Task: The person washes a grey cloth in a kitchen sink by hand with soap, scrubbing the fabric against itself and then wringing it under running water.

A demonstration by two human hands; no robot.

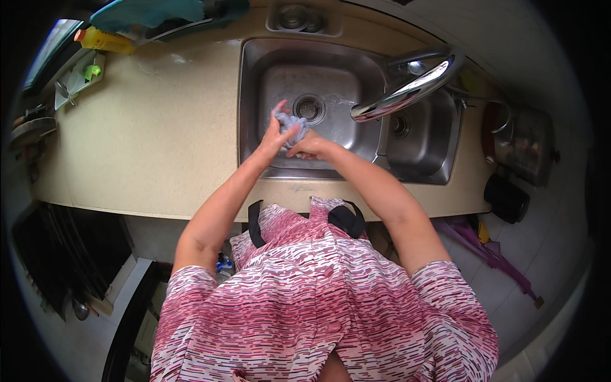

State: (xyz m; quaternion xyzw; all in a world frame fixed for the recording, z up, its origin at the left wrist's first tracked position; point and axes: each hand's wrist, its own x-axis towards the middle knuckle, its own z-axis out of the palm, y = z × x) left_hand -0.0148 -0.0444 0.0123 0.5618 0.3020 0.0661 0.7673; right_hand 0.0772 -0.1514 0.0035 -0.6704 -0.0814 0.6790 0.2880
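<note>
A crumpled grey-blue cloth (292, 128) is bunched between my two hands, over the larger basin of a stainless steel double sink (267, 173). My left hand (276, 133) presses against its left side, thumb across the cloth and the other fingers partly raised. From the right, my right hand (310, 145) grips the lower part of the cloth with curled fingers. The basin's round drain (309, 109) lies just beyond the hands, and wet patches shine on the metal around it. To the right, the curved chrome faucet (405, 93) reaches over the larger basin.
A smaller basin (420, 138) adjoins on the right. Beyond the sink stands a clear tray (329, 31) with round items. At the far left of the beige countertop (157, 143) are a yellow bottle (107, 40) and a white rack (79, 83). A metal pot (522, 143) stands right.
</note>
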